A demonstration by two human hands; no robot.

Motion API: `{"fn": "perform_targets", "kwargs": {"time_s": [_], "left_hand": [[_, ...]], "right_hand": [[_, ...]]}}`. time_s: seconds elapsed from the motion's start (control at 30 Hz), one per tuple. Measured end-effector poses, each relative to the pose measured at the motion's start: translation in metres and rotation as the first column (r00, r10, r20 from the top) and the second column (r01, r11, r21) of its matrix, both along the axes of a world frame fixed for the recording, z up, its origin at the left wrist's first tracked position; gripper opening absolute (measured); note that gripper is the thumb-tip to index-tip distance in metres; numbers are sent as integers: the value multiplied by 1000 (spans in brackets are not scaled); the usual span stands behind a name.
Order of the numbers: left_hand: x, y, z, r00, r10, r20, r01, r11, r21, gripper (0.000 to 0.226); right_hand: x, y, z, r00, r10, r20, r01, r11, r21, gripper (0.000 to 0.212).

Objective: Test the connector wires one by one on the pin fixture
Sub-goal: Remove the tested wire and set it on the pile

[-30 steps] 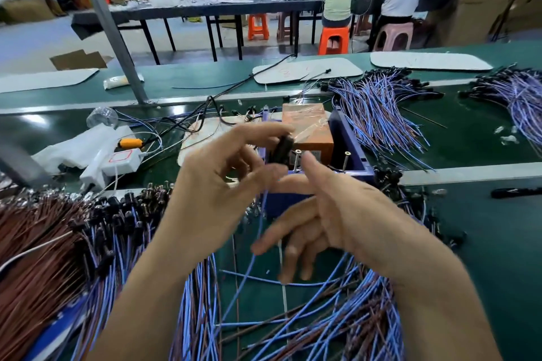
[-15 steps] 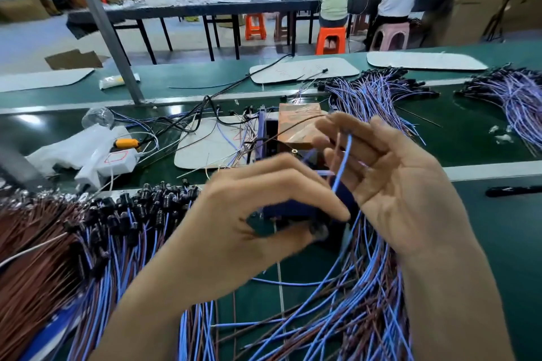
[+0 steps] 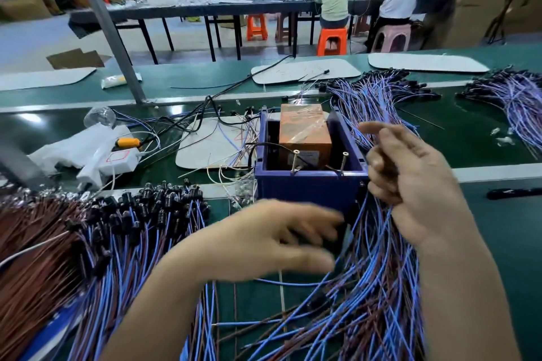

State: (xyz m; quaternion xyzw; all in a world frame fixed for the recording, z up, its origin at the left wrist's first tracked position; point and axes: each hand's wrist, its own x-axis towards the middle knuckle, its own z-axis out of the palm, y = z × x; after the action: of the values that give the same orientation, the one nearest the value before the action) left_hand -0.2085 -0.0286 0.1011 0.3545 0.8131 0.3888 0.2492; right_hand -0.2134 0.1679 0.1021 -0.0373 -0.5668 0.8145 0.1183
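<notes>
The pin fixture is a blue box (image 3: 311, 186) holding a taped orange block (image 3: 304, 130), with two upright metal pins (image 3: 295, 160) at its near wall. My left hand (image 3: 272, 239) is blurred low in front of the box, fingers reaching right over blue and brown connector wires (image 3: 369, 281). Whether it holds a connector is unclear. My right hand (image 3: 410, 182) is raised beside the box's right wall, fingers curled around wire strands that hang down to the pile.
A heap of wires with black connectors (image 3: 146, 209) and brown leads (image 3: 35, 246) lies at the left. More wire bundles (image 3: 378, 102) lie behind the box and at far right (image 3: 516, 97). A white device (image 3: 108, 163), cables and a grey mat (image 3: 211, 143) sit left of the box.
My left hand dropped from the box top to below its front. My right hand moved right, off the box, and its fingers curled; the pins now show.
</notes>
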Motion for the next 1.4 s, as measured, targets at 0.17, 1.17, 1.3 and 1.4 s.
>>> {"fn": "perform_targets", "kwargs": {"time_s": [0.17, 1.17, 1.3, 1.4], "left_hand": [[-15, 12, -12, 828, 510, 233, -539, 611, 580, 25], [-45, 27, -73, 698, 553, 455, -716, 547, 434, 20], [-44, 29, -74, 657, 611, 442, -751, 473, 461, 20], [-43, 28, -72, 658, 614, 437, -751, 487, 447, 23]], "right_hand": [[1, -24, -8, 957, 257, 136, -290, 808, 513, 22], [-6, 34, -22, 966, -167, 200, 16, 805, 593, 33], [-6, 36, -23, 956, -151, 253, -39, 787, 616, 30], [-4, 36, -22, 954, -127, 270, -71, 782, 619, 30]]}}
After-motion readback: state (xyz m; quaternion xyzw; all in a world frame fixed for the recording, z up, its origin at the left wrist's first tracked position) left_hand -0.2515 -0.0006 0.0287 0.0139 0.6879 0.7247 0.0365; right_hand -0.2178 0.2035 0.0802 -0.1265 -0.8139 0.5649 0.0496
